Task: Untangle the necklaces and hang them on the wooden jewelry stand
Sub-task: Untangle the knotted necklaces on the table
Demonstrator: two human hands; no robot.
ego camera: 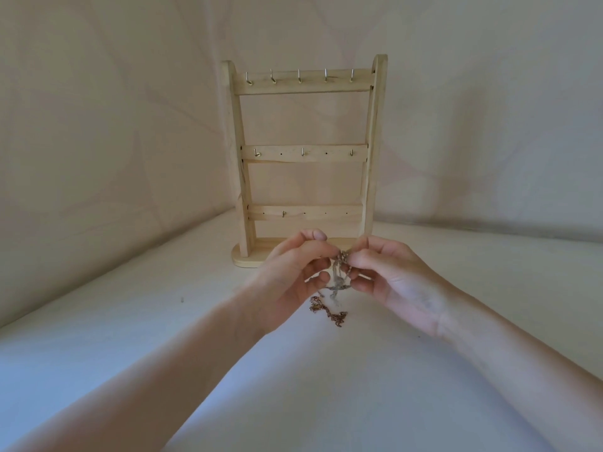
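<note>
Pale cloth covers the desk [130,353] and the wall behind it, and the wooden jewelry stand [303,158] rises at the back as the landmark for everything else. It has three crossbars with small metal hooks [299,76]; every hook in view is bare, so no necklace is hung yet.

Directly in front of the stand's base, both hands meet above the desk. The left hand [293,275] has its fingers curled and its thumb and fingertips pinching the upper part of the tangled necklaces [339,275]; the right hand [388,278] pinches the same knot from the other side, its fingers likewise bent in. The silvery chains hang as a tight bunch between the two hands, while a copper-coloured chain [329,313] trails down onto the desk, nearer the person than the stand.

The step in hand appears to be working the knot loose. The risk is pulling the two hands apart too hard: that would likely cinch the knot tighter or snap a fine link. The trailing chain could also snag and drag as the bunch is lifted toward the stand.
</note>
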